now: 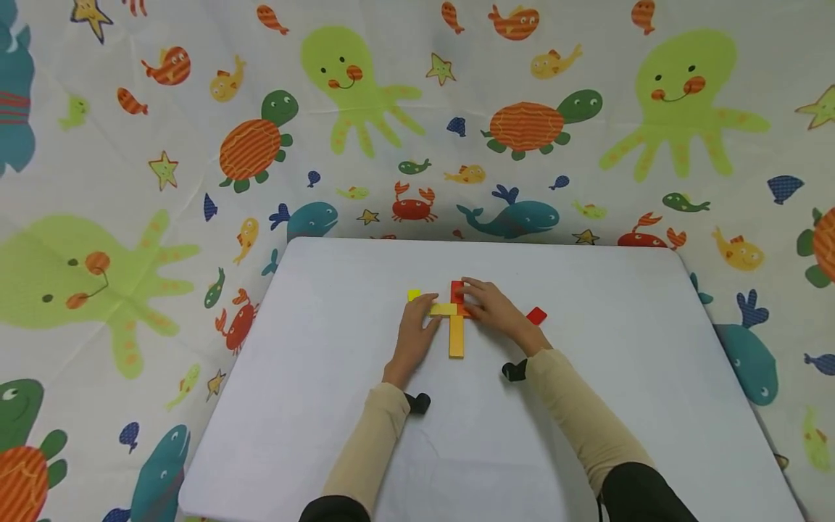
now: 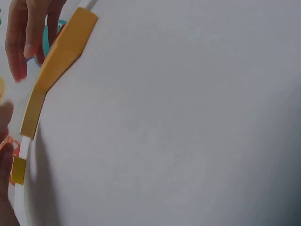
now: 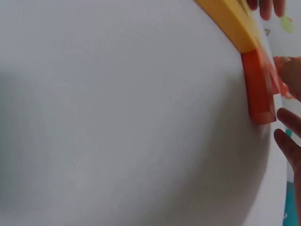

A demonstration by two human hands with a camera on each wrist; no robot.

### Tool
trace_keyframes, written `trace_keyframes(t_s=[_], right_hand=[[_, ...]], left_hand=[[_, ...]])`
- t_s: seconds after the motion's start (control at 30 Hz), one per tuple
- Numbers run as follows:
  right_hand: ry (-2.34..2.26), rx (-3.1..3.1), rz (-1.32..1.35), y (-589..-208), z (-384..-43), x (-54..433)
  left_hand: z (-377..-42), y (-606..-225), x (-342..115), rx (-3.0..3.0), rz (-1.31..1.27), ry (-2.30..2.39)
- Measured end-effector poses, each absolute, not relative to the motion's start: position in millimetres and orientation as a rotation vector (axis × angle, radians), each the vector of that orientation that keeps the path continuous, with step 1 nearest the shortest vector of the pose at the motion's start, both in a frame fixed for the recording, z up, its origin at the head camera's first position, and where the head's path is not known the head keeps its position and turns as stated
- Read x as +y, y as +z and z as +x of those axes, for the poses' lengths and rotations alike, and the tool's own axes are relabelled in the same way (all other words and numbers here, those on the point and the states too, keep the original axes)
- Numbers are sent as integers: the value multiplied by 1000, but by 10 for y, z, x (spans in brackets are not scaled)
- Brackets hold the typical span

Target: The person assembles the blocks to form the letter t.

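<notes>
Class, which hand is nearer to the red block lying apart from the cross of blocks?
Right: the right hand is just left of the red block in the head view; the left hand is farther left, beside the cross.

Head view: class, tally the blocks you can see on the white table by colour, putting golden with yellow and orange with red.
Yellow or golden: 3 (small yellow block, crosswise yellow block, lengthwise golden block)
Red or orange: 3 (far red block, partly covered orange block, separate red block)
Total visible: 6
</notes>
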State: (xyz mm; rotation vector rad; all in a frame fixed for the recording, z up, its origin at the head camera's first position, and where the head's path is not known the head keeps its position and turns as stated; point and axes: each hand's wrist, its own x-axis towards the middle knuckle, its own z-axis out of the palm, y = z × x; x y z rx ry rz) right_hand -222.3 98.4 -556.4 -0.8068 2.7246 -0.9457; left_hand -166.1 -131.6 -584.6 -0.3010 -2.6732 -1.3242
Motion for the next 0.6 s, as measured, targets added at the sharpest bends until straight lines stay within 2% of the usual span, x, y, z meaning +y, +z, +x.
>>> trace_keyframes(t_s=[0.3, 0.6], right_hand=[[-1274, 2871, -477, -5400, -1860, 1007], [-1638, 2982, -217, -5401, -1670, 1296]], left_hand=[[-1735, -5763, -1566, -2544, 28, -1272], [-1817, -5754, -1711, -2668, -49, -1318]])
